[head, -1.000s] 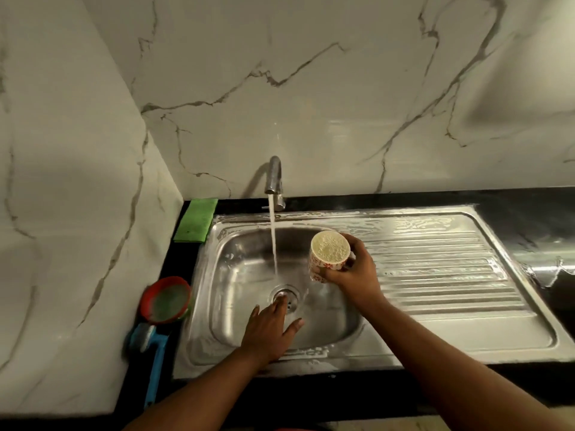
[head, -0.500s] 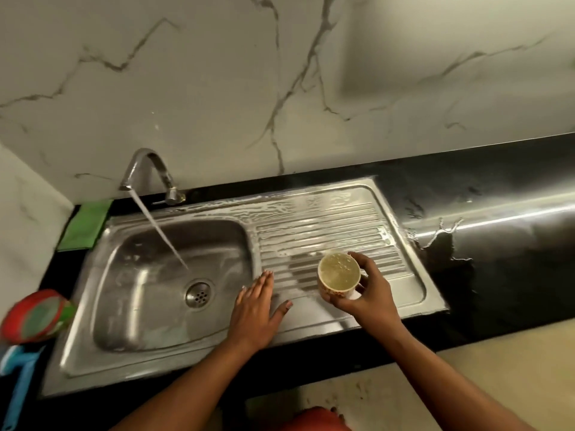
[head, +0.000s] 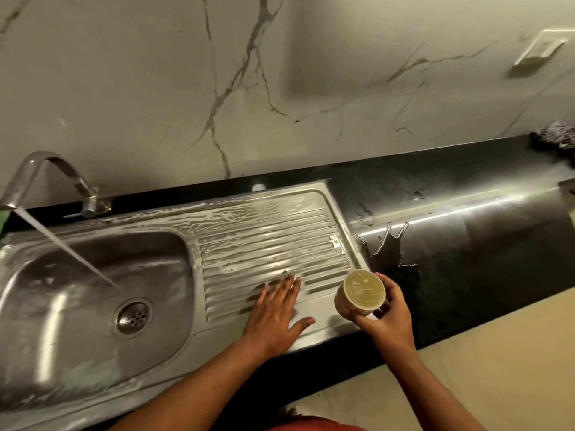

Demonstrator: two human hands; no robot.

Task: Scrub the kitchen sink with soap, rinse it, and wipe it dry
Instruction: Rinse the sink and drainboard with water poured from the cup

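The steel sink has its basin on the left and a ribbed drainboard on the right, streaked with soapy foam. Water runs from the tap into the basin, near the drain. My left hand lies flat with straight fingers on the front of the drainboard. My right hand grips a cup full of water, held above the drainboard's right front corner.
A black countertop runs to the right, with a water puddle beside the sink. A dark cloth lies at its far right end. Marble wall behind, with a wall socket at upper right.
My left hand moved from the basin by the drain onto the drainboard and slid right. My right hand carried the cup from beside the tap stream to the drainboard's right corner.
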